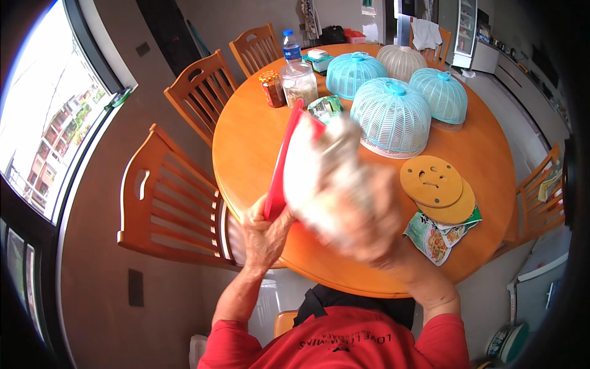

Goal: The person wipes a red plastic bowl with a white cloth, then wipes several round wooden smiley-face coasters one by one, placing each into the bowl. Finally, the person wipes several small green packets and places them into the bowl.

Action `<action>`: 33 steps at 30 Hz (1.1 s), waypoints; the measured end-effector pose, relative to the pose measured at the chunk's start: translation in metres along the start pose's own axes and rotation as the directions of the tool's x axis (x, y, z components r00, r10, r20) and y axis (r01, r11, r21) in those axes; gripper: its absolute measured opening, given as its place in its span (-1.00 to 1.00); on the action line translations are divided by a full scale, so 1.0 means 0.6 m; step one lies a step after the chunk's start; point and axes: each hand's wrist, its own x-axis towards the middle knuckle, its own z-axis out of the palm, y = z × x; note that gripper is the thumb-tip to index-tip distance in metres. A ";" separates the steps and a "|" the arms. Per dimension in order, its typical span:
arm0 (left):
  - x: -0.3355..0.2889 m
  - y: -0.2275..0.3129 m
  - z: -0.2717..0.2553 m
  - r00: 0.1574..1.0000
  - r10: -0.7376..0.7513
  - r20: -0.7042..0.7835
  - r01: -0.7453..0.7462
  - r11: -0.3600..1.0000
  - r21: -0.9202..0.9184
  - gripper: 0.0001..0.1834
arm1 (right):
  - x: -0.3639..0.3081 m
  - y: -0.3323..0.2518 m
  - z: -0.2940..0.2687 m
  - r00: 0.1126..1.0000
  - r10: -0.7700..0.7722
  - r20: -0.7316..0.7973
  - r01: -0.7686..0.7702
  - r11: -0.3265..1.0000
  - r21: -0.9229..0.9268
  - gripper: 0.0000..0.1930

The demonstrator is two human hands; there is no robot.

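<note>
My left hand (264, 230) grips the lower end of a thin red board-like thing (284, 160), fingers and thumb closed on its edge. It stands tilted up over the near left part of the table, nearly edge-on, so I cannot tell its exact kind. My right hand (369, 215) is smeared by motion and closed on a whitish cloth (326, 178), pressed close against the red thing's right face. Behind them lies a green and white packet (326, 109), partly hidden by the cloth.
The round wooden table (246, 138) bears light-blue mesh food covers (393, 117), a greyish cover (401, 61), a clear jar (299, 85), a red-brown jar (271, 89), a water bottle (291, 48), yellow round mats (432, 181) and food packets (430, 237). Wooden chairs (169, 190) surround it.
</note>
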 end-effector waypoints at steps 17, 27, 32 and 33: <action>-0.056 -0.078 -0.018 0.981 0.173 -0.086 -0.173 0.985 -0.001 -0.71 | 0.063 0.178 0.119 0.617 0.544 0.568 -0.739 0.153 0.656 -0.74; -0.054 -0.082 -0.023 0.991 0.052 -0.123 -0.059 0.997 -0.049 -0.69 | 0.073 -0.003 0.053 0.992 0.039 0.120 -0.054 0.992 0.118 -0.73; -0.034 -0.181 0.015 0.806 0.282 -0.520 -0.134 0.943 0.303 -0.60 | 0.038 -0.072 0.044 0.953 -0.178 0.247 0.168 0.984 0.059 -0.73; -0.036 -0.174 0.003 0.864 0.199 -0.463 -0.142 0.978 0.155 -0.59 | 0.042 -0.065 0.044 0.965 -0.124 0.229 0.104 0.990 0.099 -0.72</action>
